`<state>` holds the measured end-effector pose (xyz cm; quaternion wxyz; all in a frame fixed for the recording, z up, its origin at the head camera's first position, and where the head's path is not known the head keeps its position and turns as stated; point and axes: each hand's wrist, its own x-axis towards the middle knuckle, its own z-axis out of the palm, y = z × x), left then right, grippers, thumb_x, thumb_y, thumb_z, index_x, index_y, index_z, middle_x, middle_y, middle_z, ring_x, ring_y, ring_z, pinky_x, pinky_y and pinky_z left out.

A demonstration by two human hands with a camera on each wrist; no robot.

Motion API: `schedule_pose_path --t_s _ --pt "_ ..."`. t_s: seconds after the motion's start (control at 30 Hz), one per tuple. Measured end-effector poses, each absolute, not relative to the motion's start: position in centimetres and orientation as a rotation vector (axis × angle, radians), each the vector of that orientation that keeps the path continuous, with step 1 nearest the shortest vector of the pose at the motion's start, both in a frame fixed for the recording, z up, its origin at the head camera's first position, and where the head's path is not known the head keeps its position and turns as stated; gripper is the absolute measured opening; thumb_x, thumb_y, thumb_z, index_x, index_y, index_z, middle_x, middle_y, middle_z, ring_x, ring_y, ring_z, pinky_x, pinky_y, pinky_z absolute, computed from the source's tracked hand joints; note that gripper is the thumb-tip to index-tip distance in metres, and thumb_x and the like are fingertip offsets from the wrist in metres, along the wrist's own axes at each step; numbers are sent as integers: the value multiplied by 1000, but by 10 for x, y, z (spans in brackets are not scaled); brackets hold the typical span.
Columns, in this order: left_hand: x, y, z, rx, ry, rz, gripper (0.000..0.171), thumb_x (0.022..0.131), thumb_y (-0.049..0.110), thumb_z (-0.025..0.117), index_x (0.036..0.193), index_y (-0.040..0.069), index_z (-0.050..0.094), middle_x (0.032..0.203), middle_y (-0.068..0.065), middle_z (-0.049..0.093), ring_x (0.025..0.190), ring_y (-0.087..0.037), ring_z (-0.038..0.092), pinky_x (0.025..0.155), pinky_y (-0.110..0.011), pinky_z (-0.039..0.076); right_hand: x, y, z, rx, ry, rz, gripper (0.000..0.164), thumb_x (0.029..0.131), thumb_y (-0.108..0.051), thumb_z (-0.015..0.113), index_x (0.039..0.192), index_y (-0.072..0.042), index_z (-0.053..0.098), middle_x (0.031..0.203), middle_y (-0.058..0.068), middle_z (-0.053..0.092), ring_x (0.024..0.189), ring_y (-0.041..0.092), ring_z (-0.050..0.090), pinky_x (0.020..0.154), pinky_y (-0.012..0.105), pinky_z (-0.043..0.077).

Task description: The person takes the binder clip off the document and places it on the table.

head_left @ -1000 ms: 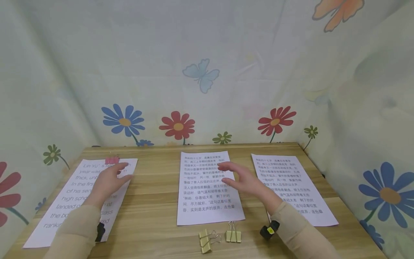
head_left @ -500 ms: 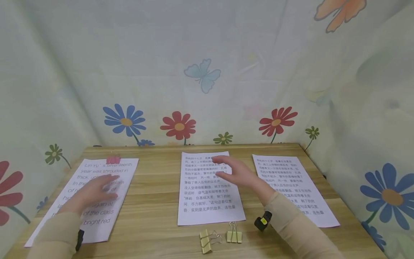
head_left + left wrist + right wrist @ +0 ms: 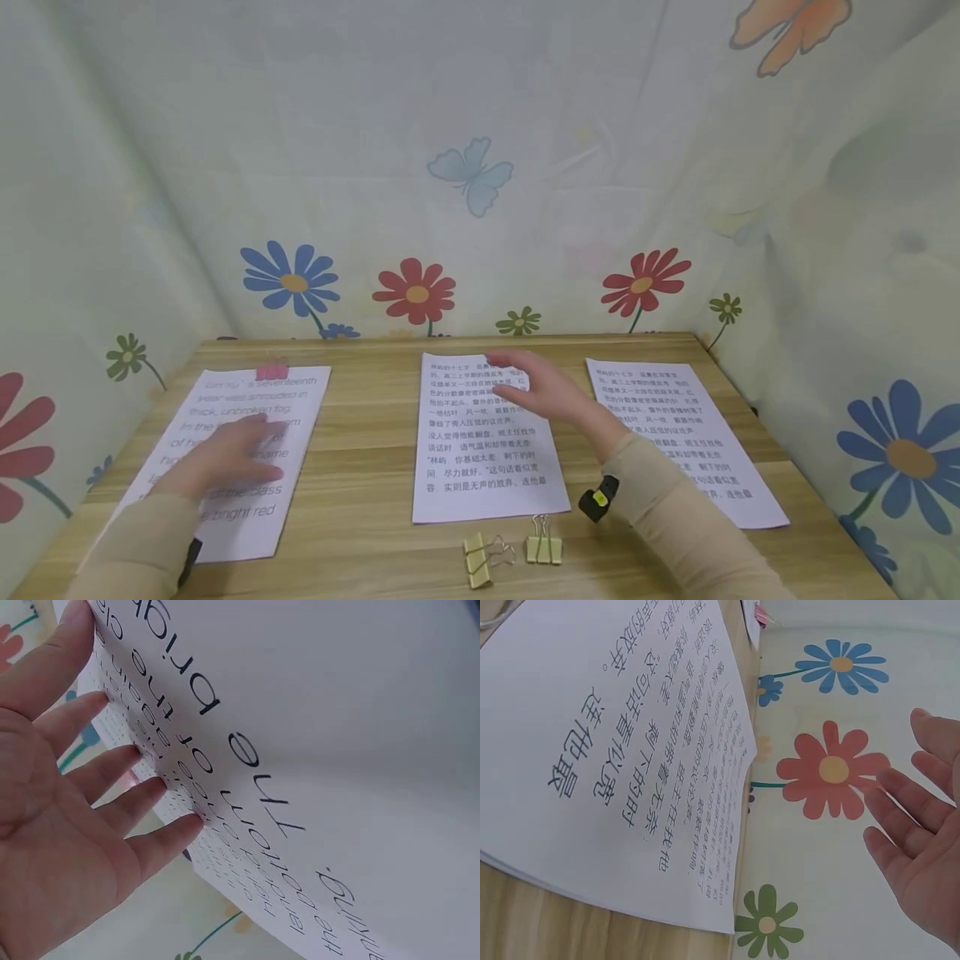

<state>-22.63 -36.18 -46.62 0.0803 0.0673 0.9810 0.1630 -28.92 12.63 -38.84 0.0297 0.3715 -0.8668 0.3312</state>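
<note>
On the left side of the table lies the English-printed paper stack (image 3: 242,537), with a pink binder clip (image 3: 272,372) on its far edge. My left hand (image 3: 231,457) rests on this stack, its fingers spread and fairly straight; in the left wrist view the fingertips (image 3: 196,823) touch the printed sheet. Over the middle Chinese-printed paper stack (image 3: 487,502) hovers my right hand (image 3: 546,390). Its fingers are relaxed and apart, and the right wrist view shows nothing held in the palm (image 3: 934,877).
Two yellow binder clips, one on its side (image 3: 477,562) and one standing (image 3: 543,548), are near the front of the wooden table (image 3: 360,467). Another Chinese-printed stack (image 3: 723,467) lies on the right. A flowered cloth (image 3: 337,167) encloses the back and sides.
My left hand has come down and nearer onto the English stack, and the stack has slid slightly right with it. The right hand has shifted a little left and away from me.
</note>
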Motion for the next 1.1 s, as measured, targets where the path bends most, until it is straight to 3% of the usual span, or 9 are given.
schedule_pose_path --t_s 0.47,1.1 --pt "-230 -295 -461 207 2906 426 81 74 36 87 139 2 54 144 -33 41 133 -55 34 106 -64 33 -298 98 -381 1172 -2665 1031 52 96 -26 68 143 -11 51 139 5 57 127 22 53 107 42 42" --pt "-232 -237 -455 172 2916 344 80 74 40 86 139 6 56 141 -31 45 129 -56 38 99 -68 37 -316 63 -386 1166 -2670 1154 51 97 -23 67 143 -8 50 137 8 59 126 21 54 109 34 39"
